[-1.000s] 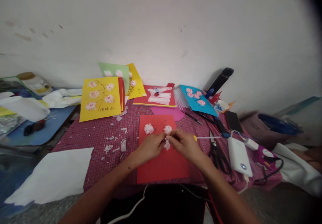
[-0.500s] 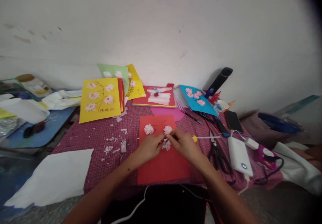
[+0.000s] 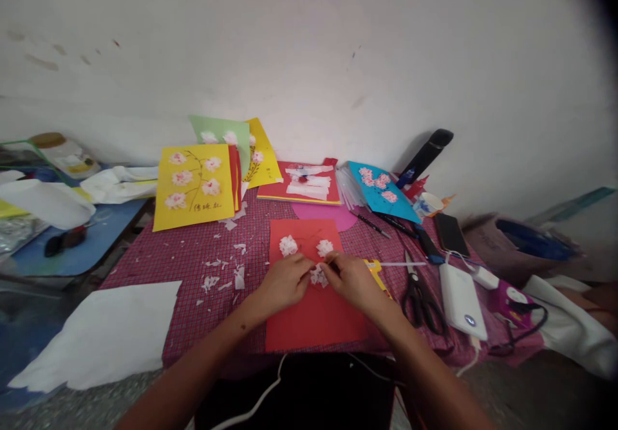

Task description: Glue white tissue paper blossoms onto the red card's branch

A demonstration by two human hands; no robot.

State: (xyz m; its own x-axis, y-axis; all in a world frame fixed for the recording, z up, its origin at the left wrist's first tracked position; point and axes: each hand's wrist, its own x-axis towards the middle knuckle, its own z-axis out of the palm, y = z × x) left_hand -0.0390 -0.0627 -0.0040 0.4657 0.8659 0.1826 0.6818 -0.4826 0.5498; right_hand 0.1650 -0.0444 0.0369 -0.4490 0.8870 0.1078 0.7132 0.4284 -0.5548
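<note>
Your left hand (image 3: 284,282) and right hand (image 3: 350,280) pinching white paper flower (image 3: 318,276) together, still pressing it onto red card (image 3: 313,314), below two flowers already stuck; hands barely shifting, flower settling lower.

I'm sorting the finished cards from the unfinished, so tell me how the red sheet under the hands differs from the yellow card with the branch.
The red sheet lies flat on the checked cloth; the yellow card sits farther back on the left. The red sheet shows three paper flowers; the yellow card has five, plus a drawn branch and writing. Both hands, left hand and right hand, work at the red sheet; none touch the yellow card. Both carry white-pink flowers.
</note>
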